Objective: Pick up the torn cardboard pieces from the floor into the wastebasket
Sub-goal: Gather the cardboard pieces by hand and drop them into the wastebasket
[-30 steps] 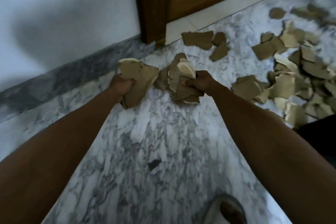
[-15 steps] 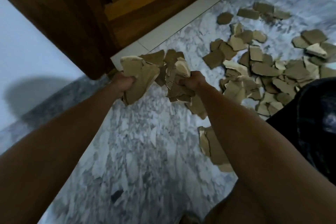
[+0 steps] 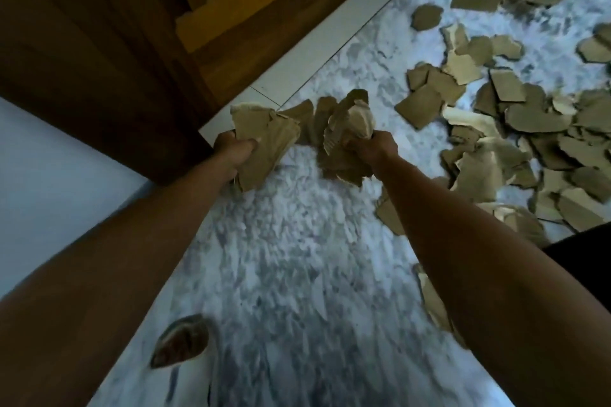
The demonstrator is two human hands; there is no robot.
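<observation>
With our left hand and right hand each clenched on a thick wad of torn brown cardboard pieces above the grey-veined marble floor, loose outer scraps could slip free, since no wastebasket is in sight.

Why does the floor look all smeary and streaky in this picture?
In the head view, the marble floor is streaked by motion blur, worst toward the bottom; the left hand and right hand, each gripping cardboard pieces, look sharper; the scattered cardboard is slightly soft; light is dim and bluish, and the wide lens bends the door frame.
</observation>
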